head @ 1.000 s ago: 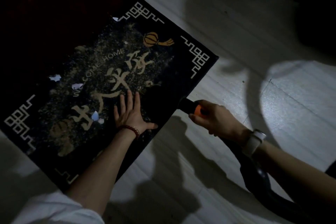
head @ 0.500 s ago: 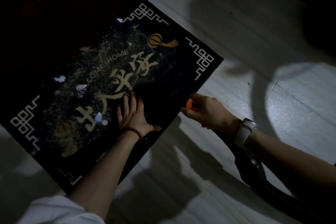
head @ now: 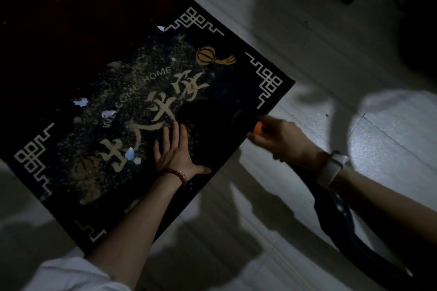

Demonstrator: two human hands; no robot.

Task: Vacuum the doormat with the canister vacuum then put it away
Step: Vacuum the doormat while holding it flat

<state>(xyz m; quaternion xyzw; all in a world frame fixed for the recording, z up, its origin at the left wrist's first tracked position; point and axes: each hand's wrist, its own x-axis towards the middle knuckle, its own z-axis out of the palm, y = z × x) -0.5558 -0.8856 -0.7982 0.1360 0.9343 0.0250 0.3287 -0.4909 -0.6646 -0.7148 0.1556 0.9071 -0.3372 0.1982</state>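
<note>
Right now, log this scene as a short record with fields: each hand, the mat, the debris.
left hand: flat on the mat, fingers spread
right hand: grip closed on the nozzle, at the mat's right edge
mat: dark, lying on pale floor
debris: sandy grit across the middle; paper scraps left of centre
hose: runs back under the right arm

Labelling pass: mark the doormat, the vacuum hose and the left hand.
doormat [head: 264,78]: head view, corner knot pattern.
vacuum hose [head: 340,227]: head view, black tube below the right forearm.
left hand [head: 173,151]: head view, back of the hand, flat on the mat.
</note>
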